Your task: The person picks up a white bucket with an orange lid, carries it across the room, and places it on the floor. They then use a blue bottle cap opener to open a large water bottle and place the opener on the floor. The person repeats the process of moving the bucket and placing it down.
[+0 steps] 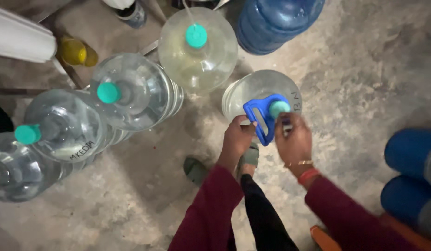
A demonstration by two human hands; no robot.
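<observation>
Clear water jug [252, 90] upright on the concrete floor [355, 83], just ahead of the feet, teal cap [279, 108] on its neck; blue carry handle [262, 116] hooked at that neck, tilted toward the body; left hand [237, 139] closed on the handle's near edge; right hand [294, 139] curled beside the cap, fingers bent round a small dark part, hard to tell what; judged best done by keeping the jug steady and the handle ring square to the neck, pressing evenly rather than twisting; further out, three more capped clear jugs [132, 93] to the left, a blue jug [276, 21] beyond, blue drums [411, 155] at the right edge.
</observation>
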